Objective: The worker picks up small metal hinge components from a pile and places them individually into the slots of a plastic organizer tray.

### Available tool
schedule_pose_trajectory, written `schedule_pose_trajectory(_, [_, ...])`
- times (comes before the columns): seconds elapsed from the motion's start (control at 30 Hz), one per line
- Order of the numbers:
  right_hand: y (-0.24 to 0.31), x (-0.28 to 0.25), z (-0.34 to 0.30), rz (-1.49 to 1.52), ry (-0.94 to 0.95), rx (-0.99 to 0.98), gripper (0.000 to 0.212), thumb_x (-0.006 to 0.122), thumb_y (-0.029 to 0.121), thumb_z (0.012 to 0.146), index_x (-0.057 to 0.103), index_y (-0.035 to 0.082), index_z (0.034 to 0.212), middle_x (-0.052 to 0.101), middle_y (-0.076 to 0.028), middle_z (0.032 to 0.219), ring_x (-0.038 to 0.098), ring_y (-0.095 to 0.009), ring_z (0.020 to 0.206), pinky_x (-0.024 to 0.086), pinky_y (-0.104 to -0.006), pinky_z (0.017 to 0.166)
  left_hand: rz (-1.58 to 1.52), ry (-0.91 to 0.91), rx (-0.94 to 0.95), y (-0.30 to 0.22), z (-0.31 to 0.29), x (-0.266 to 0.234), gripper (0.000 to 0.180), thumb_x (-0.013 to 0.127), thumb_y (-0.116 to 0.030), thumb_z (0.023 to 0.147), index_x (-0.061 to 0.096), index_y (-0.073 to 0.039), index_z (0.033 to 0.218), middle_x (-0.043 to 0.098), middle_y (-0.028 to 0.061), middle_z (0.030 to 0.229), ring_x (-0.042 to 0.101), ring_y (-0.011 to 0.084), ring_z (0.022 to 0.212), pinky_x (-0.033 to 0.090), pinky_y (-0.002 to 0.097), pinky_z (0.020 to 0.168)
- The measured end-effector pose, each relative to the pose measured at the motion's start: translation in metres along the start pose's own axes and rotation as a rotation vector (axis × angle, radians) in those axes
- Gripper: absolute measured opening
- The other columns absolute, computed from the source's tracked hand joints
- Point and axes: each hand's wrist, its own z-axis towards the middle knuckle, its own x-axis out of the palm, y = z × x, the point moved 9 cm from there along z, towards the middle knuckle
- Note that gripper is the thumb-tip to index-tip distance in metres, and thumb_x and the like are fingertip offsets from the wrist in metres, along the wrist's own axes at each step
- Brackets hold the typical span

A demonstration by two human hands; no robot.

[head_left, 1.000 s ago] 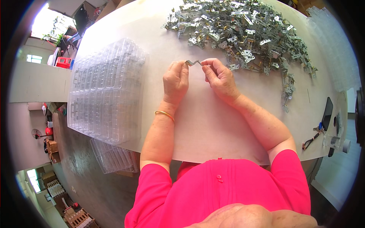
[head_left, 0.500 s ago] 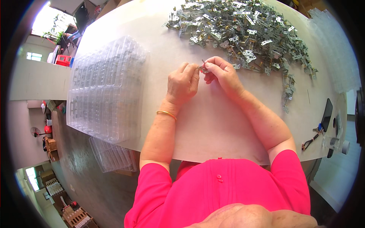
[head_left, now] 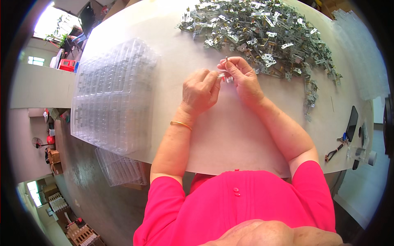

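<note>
My left hand point(head_left: 200, 91) is closed in a pinch on a small silvery metal bracket point(head_left: 224, 76) above the table. Close beside it, my right hand point(head_left: 246, 84) has its thumb and forefinger pressed round a thin metal rod point(head_left: 226, 59), whose tip sticks up past the fingers. The bracket lies between the two hands; its finer shape is too small to make out. Just beyond my right hand spreads a large heap of similar metal brackets point(head_left: 262, 37), some with brass-coloured bits.
Stacked clear plastic trays point(head_left: 117, 94) stand at the left of the pale table point(head_left: 238, 143); another clear tray point(head_left: 122, 167) sits lower beside it. At the right lie a black phone point(head_left: 351, 123), keys on a cord point(head_left: 335, 152) and a clear bottle point(head_left: 361, 155). Clear plastic sheeting point(head_left: 359, 53) covers the far right.
My hands have drawn slightly apart. My right fingers have moved up and a little right with the rod, so more of the bracket shows between the hands.
</note>
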Motion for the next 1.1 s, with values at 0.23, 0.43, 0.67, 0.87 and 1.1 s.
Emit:
schedule_pose_trajectory(0.23, [-0.007, 0.009, 0.0, 0.067, 0.066, 0.029, 0.01, 0.059, 0.013, 0.101, 0.063, 0.011, 0.109, 0.066, -0.005, 0.111, 0.065, -0.017, 0.105, 0.053, -0.0354, 0.095, 0.112, -0.148, -0.098, 0.018, -0.005, -0.012, 0.017, 0.072, -0.004, 0.082, 0.067, -0.003, 0.098, 0.062, 0.0095, 0.082, 0.06, 0.0259, 0.07, 0.05, 0.0374, 0.061])
schedule_pose_trajectory(0.43, [-0.006, 0.006, 0.001, -0.022, 0.045, 0.001, 0.013, 0.06, 0.016, 0.1, 0.063, 0.005, 0.107, 0.068, -0.005, 0.098, 0.069, -0.015, 0.091, 0.057, -0.0301, 0.088, -0.07, -0.098, -0.146, 0.014, -0.004, -0.008, 0.02, 0.072, -0.003, 0.081, 0.067, -0.003, 0.101, 0.062, 0.0093, 0.086, 0.063, 0.0241, 0.071, 0.053, 0.0345, 0.065])
schedule_pose_trajectory(0.67, [-0.006, -0.001, 0.002, 0.046, -0.021, 0.001, 0.012, 0.059, 0.014, 0.101, 0.062, 0.004, 0.107, 0.068, -0.007, 0.099, 0.069, -0.016, 0.091, 0.059, -0.0311, 0.086, -0.582, 0.104, -0.517, 0.051, -0.02, 0.014, 0.022, 0.066, -0.01, 0.089, 0.068, 0.001, 0.109, 0.069, 0.0059, 0.09, 0.063, 0.011, 0.074, 0.053, 0.0259, 0.066])
schedule_pose_trajectory(0.87, [-0.005, -0.001, 0.001, 0.053, -0.04, -0.063, 0.013, 0.058, 0.016, 0.101, 0.061, 0.005, 0.108, 0.068, -0.006, 0.096, 0.069, -0.016, 0.085, 0.06, -0.0296, 0.081, -0.687, 0.062, -0.708, 0.064, -0.035, 0.026, 0.021, 0.065, -0.013, 0.095, 0.067, 0.001, 0.11, 0.068, 0.0027, 0.089, 0.061, 0.0062, 0.075, 0.052, 0.0218, 0.069])
schedule_pose_trajectory(1.1, [0.006, 0.017, -0.016, -0.439, -0.013, -0.033, 0.012, 0.063, 0.018, 0.099, 0.066, 0.008, 0.104, 0.057, 0.003, 0.069, 0.052, -0.004, 0.06, 0.043, -0.0224, 0.052, -0.594, -0.084, -0.659, 0.07, -0.033, 0.014, 0.02, 0.07, -0.007, 0.091, 0.066, 0.0, 0.11, 0.068, 0.0026, 0.088, 0.062, 0.0067, 0.076, 0.052, 0.0222, 0.07])
